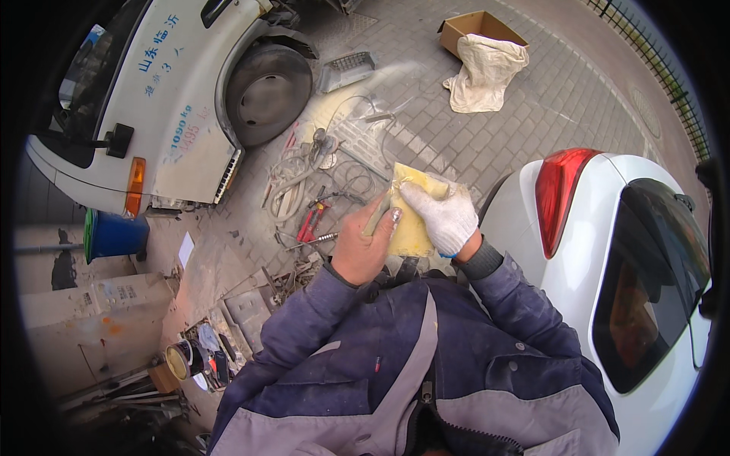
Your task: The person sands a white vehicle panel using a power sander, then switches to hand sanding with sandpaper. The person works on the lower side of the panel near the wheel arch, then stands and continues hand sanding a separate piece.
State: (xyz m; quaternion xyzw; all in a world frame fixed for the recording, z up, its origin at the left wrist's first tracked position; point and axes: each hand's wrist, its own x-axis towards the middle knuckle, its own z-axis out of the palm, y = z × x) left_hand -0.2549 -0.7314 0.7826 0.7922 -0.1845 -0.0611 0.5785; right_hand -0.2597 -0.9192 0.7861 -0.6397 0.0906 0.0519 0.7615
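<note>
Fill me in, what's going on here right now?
A person is holding a flat yellow piece up in front of their body. The bare left grip is at its left side; the right grip, in a white glove, has its thumb across the front. Beyond, a red tool lies on the ground, between a white car at right and another white vehicle at left.

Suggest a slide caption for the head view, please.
White-gloved right hand holds a flat yellow sheet, bare left hand at its edge, beside a white car.
</note>
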